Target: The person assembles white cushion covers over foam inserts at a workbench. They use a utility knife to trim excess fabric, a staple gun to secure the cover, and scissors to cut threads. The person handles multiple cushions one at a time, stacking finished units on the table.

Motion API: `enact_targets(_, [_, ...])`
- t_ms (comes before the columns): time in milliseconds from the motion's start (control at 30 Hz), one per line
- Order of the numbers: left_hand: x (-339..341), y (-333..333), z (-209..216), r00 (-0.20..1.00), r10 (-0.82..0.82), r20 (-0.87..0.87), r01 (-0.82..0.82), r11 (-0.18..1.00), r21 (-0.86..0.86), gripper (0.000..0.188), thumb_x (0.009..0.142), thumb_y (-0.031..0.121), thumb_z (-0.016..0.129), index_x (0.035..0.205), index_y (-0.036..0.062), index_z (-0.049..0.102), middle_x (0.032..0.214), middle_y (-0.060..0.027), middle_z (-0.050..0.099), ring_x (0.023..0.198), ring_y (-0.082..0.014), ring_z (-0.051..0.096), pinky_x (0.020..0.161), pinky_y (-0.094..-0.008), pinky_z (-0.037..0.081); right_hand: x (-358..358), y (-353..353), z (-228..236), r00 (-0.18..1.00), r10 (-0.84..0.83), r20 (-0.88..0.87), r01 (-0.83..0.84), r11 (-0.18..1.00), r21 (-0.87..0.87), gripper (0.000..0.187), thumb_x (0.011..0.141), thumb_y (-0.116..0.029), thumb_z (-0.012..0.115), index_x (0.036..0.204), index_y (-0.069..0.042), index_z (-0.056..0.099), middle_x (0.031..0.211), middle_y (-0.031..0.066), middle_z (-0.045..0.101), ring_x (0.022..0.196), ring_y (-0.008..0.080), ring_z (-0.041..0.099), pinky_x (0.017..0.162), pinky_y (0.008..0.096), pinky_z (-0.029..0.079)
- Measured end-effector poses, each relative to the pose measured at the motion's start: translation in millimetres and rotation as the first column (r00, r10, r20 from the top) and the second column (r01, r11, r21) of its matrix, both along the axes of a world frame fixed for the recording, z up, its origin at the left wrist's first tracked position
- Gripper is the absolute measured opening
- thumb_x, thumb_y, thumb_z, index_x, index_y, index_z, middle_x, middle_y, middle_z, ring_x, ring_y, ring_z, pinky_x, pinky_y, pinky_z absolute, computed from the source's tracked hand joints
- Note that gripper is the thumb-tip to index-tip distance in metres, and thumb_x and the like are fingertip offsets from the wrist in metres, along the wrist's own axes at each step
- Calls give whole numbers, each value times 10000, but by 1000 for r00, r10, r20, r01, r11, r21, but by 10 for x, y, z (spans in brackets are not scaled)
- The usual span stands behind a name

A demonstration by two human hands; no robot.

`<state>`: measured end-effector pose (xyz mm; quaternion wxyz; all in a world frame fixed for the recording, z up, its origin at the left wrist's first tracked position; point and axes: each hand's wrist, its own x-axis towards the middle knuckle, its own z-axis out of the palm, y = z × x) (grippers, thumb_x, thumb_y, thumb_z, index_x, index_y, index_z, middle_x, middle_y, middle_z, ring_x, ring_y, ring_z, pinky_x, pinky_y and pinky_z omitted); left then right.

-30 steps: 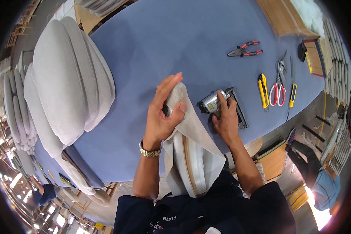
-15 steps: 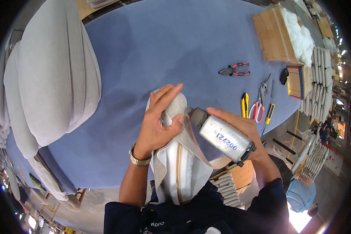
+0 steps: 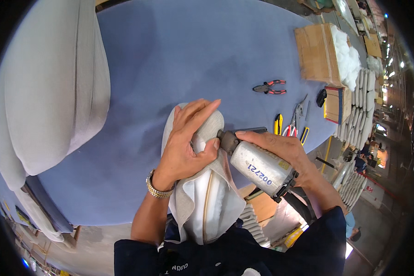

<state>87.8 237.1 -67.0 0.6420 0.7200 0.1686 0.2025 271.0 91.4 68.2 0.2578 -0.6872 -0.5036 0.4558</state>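
A long, narrow padded piece [image 3: 195,202] with white wadding and a thin wooden strip stands against my body, its grey fabric cover [image 3: 211,122] drawn over the far end. My left hand [image 3: 186,147] is wrapped over that end, its thumb curled in on the right side and pressing the fabric. In my right hand [image 3: 285,154] is a silver pneumatic staple gun [image 3: 260,169], gripped from the right. The gun's dark nose is at the cover's right edge, right by my left thumb; whether it touches the fabric I cannot tell.
On the blue table [image 3: 138,175] lie red-handled pliers [image 3: 270,87], a yellow utility knife [image 3: 278,124], red-and-white-handled snips [image 3: 295,119] and a yellow-handled tool [image 3: 304,135]. Large grey upholstered pieces [image 3: 50,92] stand at left. A cardboard box [image 3: 317,53] holds white stuffing at far right.
The staple gun has moved left, its nose now beside my left thumb. My left hand keeps its grip on the cover. The surroundings have shifted slightly in view.
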Motion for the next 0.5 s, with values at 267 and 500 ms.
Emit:
enact_targets(267, [16, -7, -9, 1000, 6, -28, -6, 1000, -6, 802, 704, 155, 641, 1494, 96, 523, 1412, -194, 528, 1365, -365, 475, 1213, -615, 152, 74, 258, 121, 1000, -24, 16, 28, 944, -328, 925, 636, -344, 852, 1460, -61, 539, 1329, 151, 654, 1163, 268, 682, 989, 344, 501])
enact_targets(500, [57, -34, -42, 999, 25, -48, -22, 998, 63, 823, 731, 206, 653, 1525, 87, 475, 1435, -194, 501, 1353, -372, 453, 1196, -589, 205, 2, 131, -33, 993, -78, 91, 100, 956, -275, 960, 692, -573, 778, 1463, -60, 524, 1356, 133, 633, 1169, 257, 676, 980, 323, 499])
